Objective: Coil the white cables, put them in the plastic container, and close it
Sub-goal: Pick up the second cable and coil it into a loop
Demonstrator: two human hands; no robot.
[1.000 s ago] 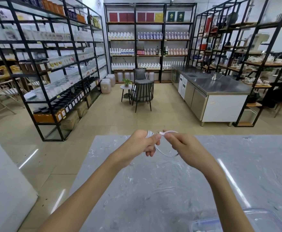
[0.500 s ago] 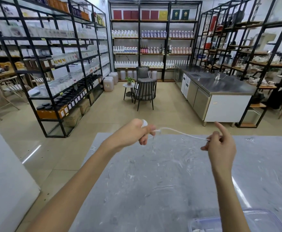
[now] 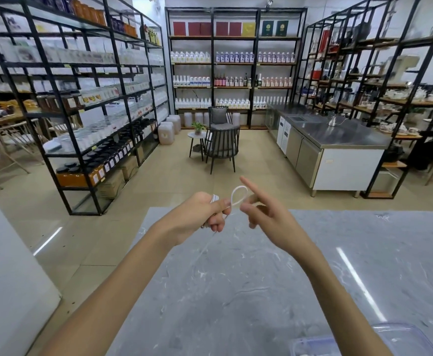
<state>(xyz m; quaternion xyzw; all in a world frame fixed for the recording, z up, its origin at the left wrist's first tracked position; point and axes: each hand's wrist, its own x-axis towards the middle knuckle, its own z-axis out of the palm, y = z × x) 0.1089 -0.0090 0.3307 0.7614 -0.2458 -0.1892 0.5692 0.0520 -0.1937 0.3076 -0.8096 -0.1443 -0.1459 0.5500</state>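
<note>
My left hand [image 3: 205, 211] is closed on a small coil of white cable [image 3: 237, 195], held above the far edge of the grey marble table [image 3: 236, 291]. A loop of that cable arcs from the left fist to my right hand [image 3: 264, 211], which pinches it with thumb and fingers while the index finger points up. A thin strand hangs blurred below the left hand. The clear plastic container [image 3: 403, 337] sits at the table's near right corner, partly hidden by my right forearm.
Black metal shelving with bottles and jars lines the left wall, back wall and right side. A dark chair [image 3: 221, 142] and small round table stand mid-floor. A steel counter [image 3: 336, 147] is at the right. A white surface [image 3: 7, 278] is at the near left.
My right hand, which had pulled the cable out straight to the right, has swung back to the left hand, and the cable now forms a loop between them.
</note>
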